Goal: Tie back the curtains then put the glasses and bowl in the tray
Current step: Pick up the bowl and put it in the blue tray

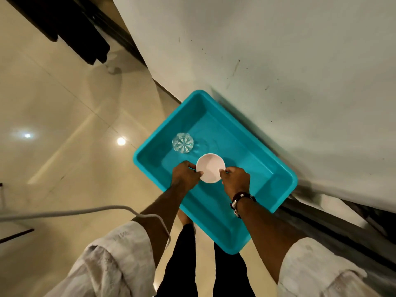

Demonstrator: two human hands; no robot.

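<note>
Materials and finishes, head view.
Tray (267, 185): smooth turquoise plastic, semi-gloss. Glass (182, 142): clear, cut with a faceted star pattern. Bowl (211, 168): white, smooth, matt-looking inside. Floor (64, 125), left of frame: polished beige tiles mirroring lamps. Surface (278, 50), upper right: pale, matt, flecked with small marks. Sleeves (120, 260), bottom: creased off-white cloth. Wristband (237, 202): dark beads with metallic ones.
</note>
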